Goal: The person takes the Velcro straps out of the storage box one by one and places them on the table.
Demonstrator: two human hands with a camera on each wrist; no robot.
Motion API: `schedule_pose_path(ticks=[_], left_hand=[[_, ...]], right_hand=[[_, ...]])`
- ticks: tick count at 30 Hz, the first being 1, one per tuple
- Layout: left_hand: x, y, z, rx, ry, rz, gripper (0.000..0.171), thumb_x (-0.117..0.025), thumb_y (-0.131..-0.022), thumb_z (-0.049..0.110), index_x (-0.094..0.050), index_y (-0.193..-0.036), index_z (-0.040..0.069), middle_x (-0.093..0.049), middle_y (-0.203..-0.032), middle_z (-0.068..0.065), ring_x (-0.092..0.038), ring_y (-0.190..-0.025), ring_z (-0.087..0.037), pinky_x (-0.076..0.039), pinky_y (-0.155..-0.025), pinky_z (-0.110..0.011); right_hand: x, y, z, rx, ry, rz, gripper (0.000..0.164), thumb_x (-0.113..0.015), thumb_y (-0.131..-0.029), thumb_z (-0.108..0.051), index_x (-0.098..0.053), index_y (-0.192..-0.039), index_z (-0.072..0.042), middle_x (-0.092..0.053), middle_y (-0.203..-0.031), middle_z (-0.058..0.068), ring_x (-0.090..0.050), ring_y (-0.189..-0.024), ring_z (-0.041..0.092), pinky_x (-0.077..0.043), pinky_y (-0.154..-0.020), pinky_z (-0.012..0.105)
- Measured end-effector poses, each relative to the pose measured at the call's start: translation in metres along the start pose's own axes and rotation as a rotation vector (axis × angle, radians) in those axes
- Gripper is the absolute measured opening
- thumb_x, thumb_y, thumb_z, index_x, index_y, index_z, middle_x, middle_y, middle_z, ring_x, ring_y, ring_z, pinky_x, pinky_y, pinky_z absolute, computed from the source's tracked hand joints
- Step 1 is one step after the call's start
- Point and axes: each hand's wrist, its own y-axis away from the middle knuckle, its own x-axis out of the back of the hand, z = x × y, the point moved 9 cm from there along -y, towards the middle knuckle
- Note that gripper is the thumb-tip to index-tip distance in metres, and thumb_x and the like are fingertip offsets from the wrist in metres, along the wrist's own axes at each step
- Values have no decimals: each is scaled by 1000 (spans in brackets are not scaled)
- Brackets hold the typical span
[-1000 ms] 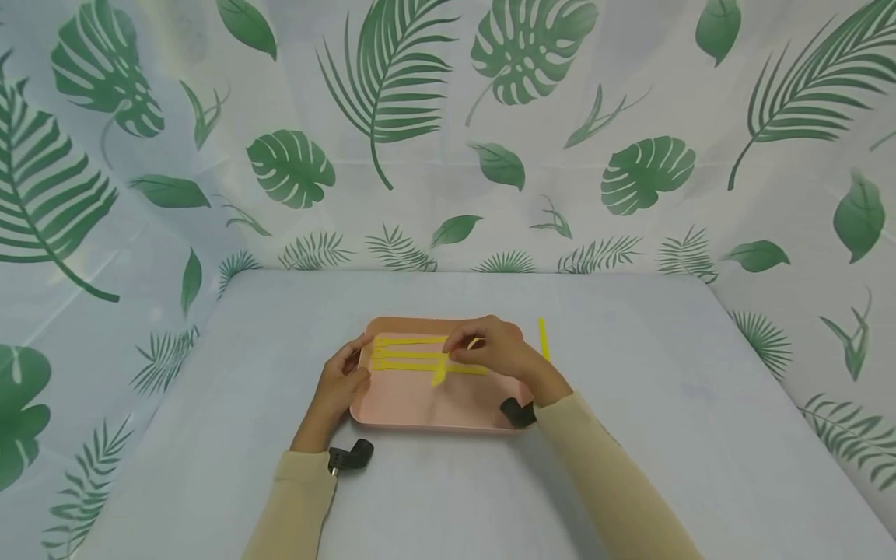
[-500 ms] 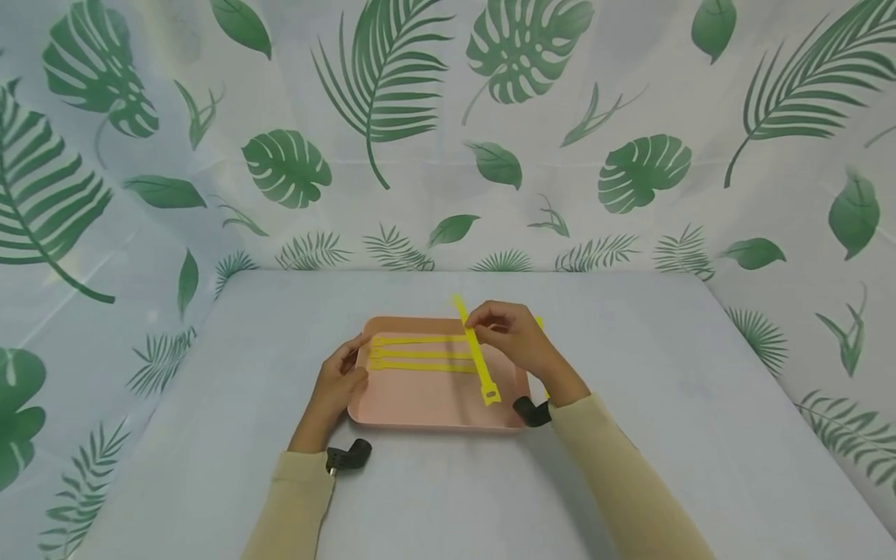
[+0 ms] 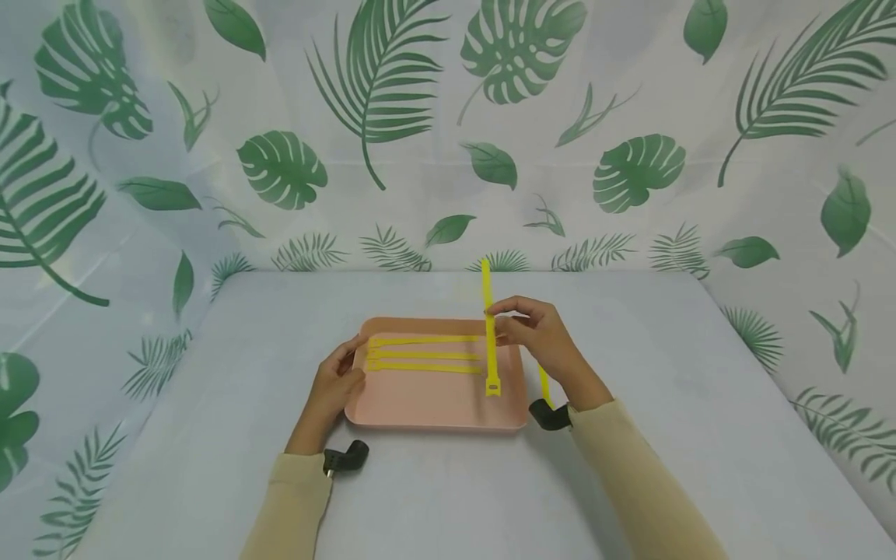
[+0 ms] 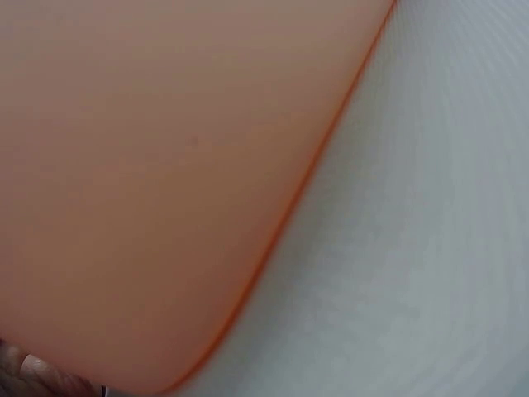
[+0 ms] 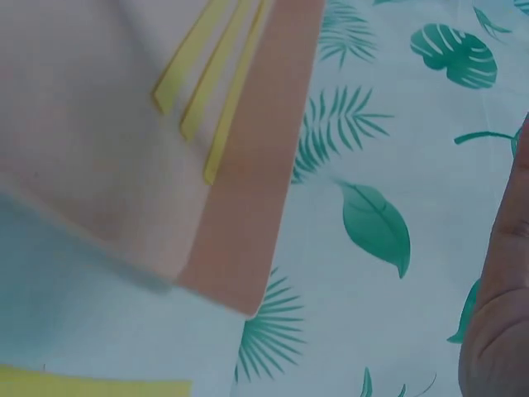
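A pink tray [image 3: 420, 403] lies in the middle of the table, with my left hand [image 3: 334, 389] gripping its left rim, thumb at the inner edge. Inside the tray, three yellow hook-and-loop cable ties [image 3: 427, 356] lie side by side, slotted heads to the left. Above the tray's right end, my right hand [image 3: 544, 336] pinches another yellow cable tie [image 3: 491, 354] near its middle; it hangs nearly upright, slotted head down. The right wrist view shows the ties' tail ends [image 5: 211, 165] and part of my right hand [image 5: 500, 331], but the held tie is out of that view.
One more yellow cable tie [image 3: 544, 385] lies on the white-covered table [image 3: 434, 498] just right of the tray, partly behind my right wrist. A leaf-printed cloth [image 3: 420, 194] stands at the back and both sides. Each wrist carries a small black camera [image 3: 348, 456].
My right hand has moved right with the cable tie, which has swung from hanging over the laid ties to nearly upright, slotted head down. My left hand stays on the tray's rim.
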Motion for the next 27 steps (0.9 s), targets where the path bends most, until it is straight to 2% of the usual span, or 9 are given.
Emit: schedule_pose_path(ticks=[4,10,20,27], left_hand=[[0,0,-1,7,-5,-4,74,-50,-86,-13,-51,-158,1,-39,-171,-19,-39,-157,-35,-35,-126,-43],[0,0,-2,16,-18,-1,74,-50,-86,-12,-51,-159,2,-40,-171,-18,-40,-156,-34,-37,-125,-41],[0,2,-3,28,-3,-7,75,-49,-86,-13,-50,-160,3,-38,-171,-17,-39,-156,-34,-36,-126,-42],[-1,2,-3,27,3,-6,76,-49,-86,-13,-50,-160,3,-38,-171,-17,-39,-156,-33,-35,-126,-44]], right_hand=[[11,4,3,-14,13,32,25,-66,-100,5,-65,-122,18,-73,-105,2,-74,-85,13,-66,-82,31],[28,11,4,4,36,70,21,-68,-99,7,-63,-117,16,-72,-102,-4,-74,-86,10,-66,-79,29],[57,23,13,-36,64,126,25,-69,-99,6,-61,-120,17,-74,-101,-7,-72,-86,10,-66,-78,28],[74,30,25,-87,98,136,31,-67,-100,4,-58,-124,20,-72,-105,0,-72,-89,9,-65,-78,27]])
